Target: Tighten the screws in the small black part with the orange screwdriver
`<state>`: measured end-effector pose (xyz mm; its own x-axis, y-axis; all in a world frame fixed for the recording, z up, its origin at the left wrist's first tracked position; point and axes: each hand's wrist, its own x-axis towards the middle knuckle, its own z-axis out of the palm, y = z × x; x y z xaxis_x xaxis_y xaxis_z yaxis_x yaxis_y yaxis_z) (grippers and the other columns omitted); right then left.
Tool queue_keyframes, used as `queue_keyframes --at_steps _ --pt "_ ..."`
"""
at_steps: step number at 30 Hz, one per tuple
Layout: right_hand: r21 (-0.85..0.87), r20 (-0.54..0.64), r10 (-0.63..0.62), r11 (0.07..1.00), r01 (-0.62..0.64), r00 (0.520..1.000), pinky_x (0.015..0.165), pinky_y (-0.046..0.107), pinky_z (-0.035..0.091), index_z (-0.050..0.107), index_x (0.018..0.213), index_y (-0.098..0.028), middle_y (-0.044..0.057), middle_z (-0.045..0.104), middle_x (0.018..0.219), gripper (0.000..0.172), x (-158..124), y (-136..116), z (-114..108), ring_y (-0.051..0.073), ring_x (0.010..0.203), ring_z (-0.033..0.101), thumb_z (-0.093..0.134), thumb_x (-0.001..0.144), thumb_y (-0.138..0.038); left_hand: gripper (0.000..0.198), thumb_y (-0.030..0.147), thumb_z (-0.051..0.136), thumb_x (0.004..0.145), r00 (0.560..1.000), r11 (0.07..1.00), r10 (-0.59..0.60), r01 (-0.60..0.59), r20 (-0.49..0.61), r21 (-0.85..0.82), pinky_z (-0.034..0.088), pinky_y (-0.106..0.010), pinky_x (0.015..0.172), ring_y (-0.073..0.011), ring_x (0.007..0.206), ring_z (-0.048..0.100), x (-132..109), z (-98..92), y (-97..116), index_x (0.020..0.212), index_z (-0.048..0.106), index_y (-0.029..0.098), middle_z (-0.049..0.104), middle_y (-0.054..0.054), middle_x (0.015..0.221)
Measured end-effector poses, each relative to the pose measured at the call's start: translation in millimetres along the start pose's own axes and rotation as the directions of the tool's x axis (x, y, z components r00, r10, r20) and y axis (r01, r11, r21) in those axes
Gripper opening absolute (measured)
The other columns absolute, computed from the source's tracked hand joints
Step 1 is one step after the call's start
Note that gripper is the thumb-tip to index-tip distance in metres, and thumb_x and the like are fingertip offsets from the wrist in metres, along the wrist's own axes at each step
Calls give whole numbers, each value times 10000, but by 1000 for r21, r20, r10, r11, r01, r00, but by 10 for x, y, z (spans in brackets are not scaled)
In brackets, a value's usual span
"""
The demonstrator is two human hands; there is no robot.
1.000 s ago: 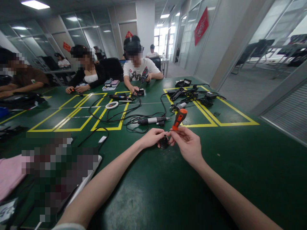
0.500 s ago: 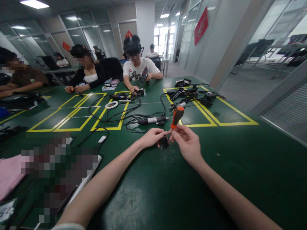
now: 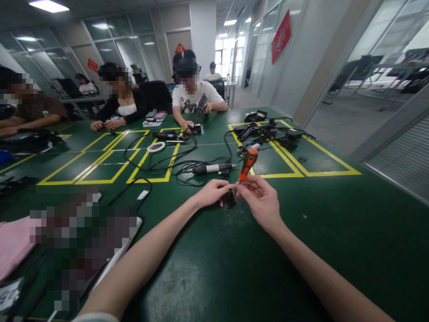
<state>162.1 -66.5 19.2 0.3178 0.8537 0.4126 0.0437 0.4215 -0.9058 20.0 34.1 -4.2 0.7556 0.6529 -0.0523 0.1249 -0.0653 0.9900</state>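
Note:
My right hand (image 3: 259, 199) pinches an orange-handled screwdriver (image 3: 248, 161), handle up, tip down into a small black round part (image 3: 229, 199) on the green table. My left hand (image 3: 211, 192) curls its fingers round that black part and steadies it from the left. The two hands nearly touch over the part. The screwdriver's tip is hidden between my fingers.
An electric screwdriver (image 3: 211, 169) with tangled black cables lies just beyond my hands. More tools and chargers (image 3: 268, 132) sit at the back right inside yellow tape lines. A white ring (image 3: 156, 146) lies mid-table. Several people work along the far and left edges. A pink cloth (image 3: 13, 243) lies near left.
The screwdriver's orange handle has tipped slightly left and back and sits a little higher in the picture. Both hands stay on the black part.

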Motion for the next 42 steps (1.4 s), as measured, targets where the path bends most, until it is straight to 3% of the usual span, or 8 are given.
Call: queue_keyframes --at_steps 7,12,19,25,30,32,37,42 --pt "-44 -47 -12 999 10 999 589 306 606 676 773 -204 17 695 728 353 13 -46 -15 153 600 640 873 727 -493 630 745 674 783 1000 999 -4 5 13 -31 474 -190 452 -83 520 600 -18 8 39 786 623 117 717 -63 774" --pt "-19 -25 -26 999 25 999 545 287 592 751 792 -195 18 690 745 245 7 -65 -3 142 582 639 863 748 -408 673 782 689 736 1000 1000 -13 13 1 -28 477 -195 444 -83 505 594 -23 15 63 787 636 113 715 -55 759" --pt "42 -52 21 999 -18 998 576 324 635 717 955 -196 48 762 807 323 27 -32 -15 143 564 658 820 796 -457 653 772 691 742 1000 999 -1 1 7 -42 468 -178 440 -75 533 589 -29 15 64 740 600 126 701 -42 745" --pt "44 -66 23 999 -20 998 547 292 626 725 822 -183 10 706 681 330 26 -36 17 144 545 664 885 716 -450 651 767 685 754 1000 999 -5 5 10 -35 483 -197 444 -77 506 589 -18 12 45 734 597 122 691 -36 728" --pt "25 -78 -56 998 58 995 459 247 571 761 745 -187 18 702 790 217 25 -62 52 99 501 610 858 748 -381 674 784 686 737 1000 1000 -4 4 4 -29 486 -197 448 -82 521 591 -24 18 63 767 630 113 687 -39 733" --pt "31 -79 -48 998 51 996 462 249 574 768 787 -187 10 699 744 194 30 -62 48 105 494 615 849 758 -360 680 794 687 724 1000 1000 -9 9 -1 -23 485 -198 443 -81 510 581 -30 20 72 750 618 118 676 -33 716" --pt "90 -83 2 996 5 997 480 264 597 720 923 -188 10 740 703 283 29 -53 39 127 486 645 853 757 -375 643 763 657 777 1000 1000 -1 2 20 -8 474 -181 445 -69 521 564 -36 10 69 770 607 121 660 -29 739" --pt "87 -52 40 996 -35 998 501 272 607 684 870 -193 5 732 663 344 19 -87 38 147 509 677 896 707 -409 642 762 643 788 1000 1000 4 -4 17 13 485 -184 449 -74 524 570 -23 -4 34 762 592 122 638 -27 729"
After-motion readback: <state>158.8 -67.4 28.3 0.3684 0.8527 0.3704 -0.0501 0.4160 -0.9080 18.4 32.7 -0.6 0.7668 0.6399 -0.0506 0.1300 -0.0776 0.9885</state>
